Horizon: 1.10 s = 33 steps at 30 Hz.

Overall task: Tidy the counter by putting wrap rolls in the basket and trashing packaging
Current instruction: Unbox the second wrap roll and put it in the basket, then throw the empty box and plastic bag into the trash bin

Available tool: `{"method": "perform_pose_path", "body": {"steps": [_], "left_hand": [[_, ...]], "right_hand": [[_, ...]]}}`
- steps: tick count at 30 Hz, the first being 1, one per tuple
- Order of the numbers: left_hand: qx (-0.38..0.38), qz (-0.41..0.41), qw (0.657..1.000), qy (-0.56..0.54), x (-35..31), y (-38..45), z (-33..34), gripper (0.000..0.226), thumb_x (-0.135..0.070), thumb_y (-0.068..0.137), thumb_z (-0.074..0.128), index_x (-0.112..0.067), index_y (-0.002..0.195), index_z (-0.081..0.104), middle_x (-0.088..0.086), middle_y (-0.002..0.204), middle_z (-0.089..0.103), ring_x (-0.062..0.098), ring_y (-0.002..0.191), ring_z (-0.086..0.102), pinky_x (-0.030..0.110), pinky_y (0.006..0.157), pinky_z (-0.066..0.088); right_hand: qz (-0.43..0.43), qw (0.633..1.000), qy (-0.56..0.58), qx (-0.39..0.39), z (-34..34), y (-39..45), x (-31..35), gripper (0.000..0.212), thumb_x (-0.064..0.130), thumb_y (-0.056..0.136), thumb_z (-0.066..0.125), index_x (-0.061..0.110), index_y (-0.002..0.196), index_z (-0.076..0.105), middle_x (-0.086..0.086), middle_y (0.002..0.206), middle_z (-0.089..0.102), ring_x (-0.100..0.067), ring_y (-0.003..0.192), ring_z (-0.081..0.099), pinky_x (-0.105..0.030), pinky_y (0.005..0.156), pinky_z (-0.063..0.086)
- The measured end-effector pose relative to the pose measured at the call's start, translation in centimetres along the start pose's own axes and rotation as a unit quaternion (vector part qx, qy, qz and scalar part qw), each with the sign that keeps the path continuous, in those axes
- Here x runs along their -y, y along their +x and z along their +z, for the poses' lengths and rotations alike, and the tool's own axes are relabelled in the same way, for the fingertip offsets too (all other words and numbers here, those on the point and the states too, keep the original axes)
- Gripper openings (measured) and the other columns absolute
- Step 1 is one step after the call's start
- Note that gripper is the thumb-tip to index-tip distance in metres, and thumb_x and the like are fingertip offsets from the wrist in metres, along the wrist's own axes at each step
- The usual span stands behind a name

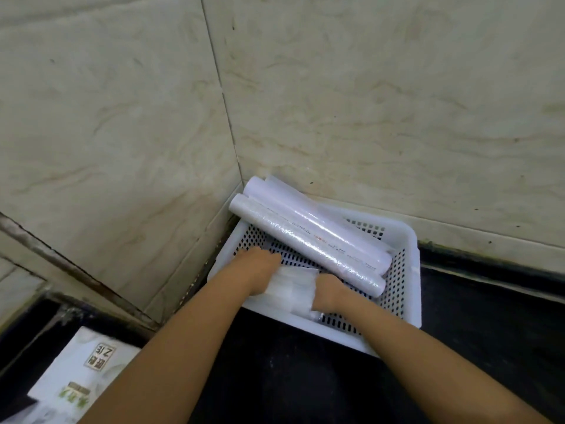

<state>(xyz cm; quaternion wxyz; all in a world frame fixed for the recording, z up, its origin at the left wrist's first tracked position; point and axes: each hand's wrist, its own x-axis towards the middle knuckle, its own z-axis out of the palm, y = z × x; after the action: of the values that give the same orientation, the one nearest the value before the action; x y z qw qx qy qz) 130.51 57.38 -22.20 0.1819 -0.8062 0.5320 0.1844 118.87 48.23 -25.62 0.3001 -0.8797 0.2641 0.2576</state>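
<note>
A white perforated basket (409, 240) sits in the counter's back corner against the tiled walls. Long wrap rolls (305, 237) lie in it diagonally, their upper ends sticking out over the rim at the corner. Both my hands reach into the basket's near left part. My left hand (258, 267) and my right hand (328, 293) grip the two ends of a bundle of short white rolls (295, 289), held low over the basket floor. My fingertips are hidden behind the bundle.
The counter (305, 387) is black. A white printed box (76, 381) lies at the lower left by my left forearm. Marbled wall tiles (367, 102) close off the space behind and to the left of the basket.
</note>
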Motion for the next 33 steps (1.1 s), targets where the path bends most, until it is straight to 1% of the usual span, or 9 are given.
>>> {"method": "perform_pose_path", "body": {"steps": [3, 5, 8, 11, 15, 21, 24, 30, 33], "left_hand": [[0.009, -0.010, 0.999, 0.046, -0.6, 0.7, 1.3, 0.045, -0.001, 0.088, 0.045, -0.009, 0.131, 0.036, 0.016, 0.134, 0.045, 0.031, 0.123, 0.038, 0.043, 0.104, 0.033], [0.009, -0.016, 0.997, 0.070, -1.0, 1.0, 1.8, 0.051, -0.004, 0.087, 0.048, -0.011, 0.135, 0.032, 0.015, 0.139, 0.039, 0.030, 0.129, 0.033, 0.046, 0.109, 0.030], [0.001, -0.019, 0.997, 0.081, -1.5, 1.2, 1.5, 0.057, -0.005, 0.087, 0.051, -0.013, 0.139, 0.030, 0.014, 0.141, 0.037, 0.029, 0.131, 0.033, 0.048, 0.110, 0.028], [-0.031, -0.024, 0.998, 0.057, -1.6, 0.9, 0.6, 0.046, 0.000, 0.087, 0.049, -0.008, 0.131, 0.038, 0.014, 0.134, 0.044, 0.030, 0.123, 0.042, 0.043, 0.102, 0.036], [-0.044, -0.039, 0.997, 0.046, -0.9, -0.8, -0.9, 0.037, -0.002, 0.091, 0.041, -0.004, 0.128, 0.041, 0.016, 0.134, 0.041, 0.030, 0.120, 0.043, 0.038, 0.096, 0.041], [-0.204, -0.049, 0.973, -0.099, -3.1, -9.1, -0.2, 0.040, 0.006, 0.085, 0.043, 0.001, 0.124, 0.050, 0.020, 0.130, 0.049, 0.033, 0.117, 0.047, 0.042, 0.097, 0.042], [-0.297, 0.038, 0.948, -0.109, -6.3, -14.9, 2.5, 0.027, 0.014, 0.074, 0.051, 0.010, 0.098, 0.064, 0.031, 0.103, 0.063, 0.042, 0.095, 0.060, 0.046, 0.079, 0.051], [-0.053, 0.042, 0.989, -0.135, -12.6, -22.0, 8.3, 0.028, -0.015, 0.087, 0.050, -0.009, 0.114, 0.055, 0.009, 0.123, 0.055, 0.024, 0.112, 0.048, 0.036, 0.096, 0.042], [-0.020, 0.047, 0.991, -0.124, -14.8, -24.9, 10.9, 0.061, -0.045, 0.085, 0.055, -0.015, 0.136, 0.039, 0.006, 0.140, 0.044, 0.021, 0.128, 0.039, 0.036, 0.109, 0.033]], "right_hand": [[-0.016, 1.000, 0.009, -0.008, -0.7, -1.1, -1.0, 0.020, 0.020, 0.077, 0.065, 0.005, 0.088, 0.058, -0.007, 0.091, 0.061, -0.020, 0.081, 0.057, -0.019, 0.066, 0.041], [-0.029, 0.999, 0.009, -0.020, -1.0, -1.8, -1.9, 0.052, 0.023, 0.078, 0.066, 0.004, 0.122, 0.047, -0.011, 0.121, 0.057, -0.026, 0.107, 0.055, -0.028, 0.085, 0.044], [-0.044, 0.999, -0.014, -0.021, -1.4, -3.1, -2.8, 0.055, 0.026, 0.084, 0.058, 0.008, 0.132, 0.039, -0.012, 0.135, 0.049, -0.026, 0.119, 0.049, -0.031, 0.096, 0.040], [-0.044, 0.998, -0.035, -0.031, -2.2, -4.6, -3.4, 0.041, 0.029, 0.089, 0.051, 0.009, 0.125, 0.048, -0.013, 0.130, 0.052, -0.027, 0.119, 0.050, -0.033, 0.096, 0.041], [-0.066, 0.996, 0.008, -0.061, -3.0, -7.1, -4.2, 0.019, 0.025, 0.089, 0.051, 0.011, 0.080, 0.060, -0.003, 0.080, 0.059, -0.015, 0.074, 0.053, -0.022, 0.064, 0.043], [-0.161, 0.954, 0.084, -0.237, -0.4, -12.6, -4.1, 0.020, 0.014, 0.088, 0.052, 0.001, 0.096, 0.065, -0.016, 0.101, 0.068, -0.021, 0.084, 0.058, -0.009, 0.063, 0.037], [-0.216, 0.930, 0.056, -0.293, 2.8, -16.0, -4.0, 0.020, 0.006, 0.086, 0.053, -0.003, 0.099, 0.064, -0.020, 0.104, 0.066, -0.030, 0.097, 0.057, -0.013, 0.075, 0.031], [-0.286, 0.931, -0.010, -0.228, 9.8, -20.8, -5.7, 0.025, 0.003, 0.084, 0.054, -0.004, 0.107, 0.062, -0.021, 0.111, 0.063, -0.032, 0.107, 0.055, -0.016, 0.086, 0.028], [-0.295, 0.946, -0.034, -0.130, 12.7, -22.6, -7.4, 0.030, 0.009, 0.086, 0.054, 0.000, 0.114, 0.059, -0.017, 0.117, 0.062, -0.027, 0.109, 0.055, -0.010, 0.080, 0.028]]}}
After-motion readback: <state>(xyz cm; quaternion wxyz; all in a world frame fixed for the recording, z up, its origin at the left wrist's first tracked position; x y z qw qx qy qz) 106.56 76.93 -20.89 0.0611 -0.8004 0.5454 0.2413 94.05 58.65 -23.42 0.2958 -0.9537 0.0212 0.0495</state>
